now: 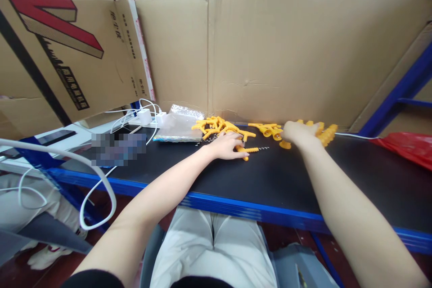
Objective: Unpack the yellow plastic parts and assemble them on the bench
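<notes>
My left hand (227,145) rests on the black tabletop, its fingers closed on a yellow corkscrew (251,149) with a bare metal spiral pointing right. Just behind that hand lies a pile of yellow branched plastic handles (216,125), with thin metal spirals showing among them. My right hand (299,132) reaches in among yellow cup-ended pieces (329,135); its fingers are mostly hidden behind the back of the hand, so what it grips does not show. Between the hands lie more yellow pieces (266,129), near my right thumb.
A clear plastic bag (178,123) lies left of the pile, beside white chargers and cables (145,117). Cardboard walls (286,54) stand behind and at the left. A red bag (408,146) sits far right. The table has a blue front edge (236,204).
</notes>
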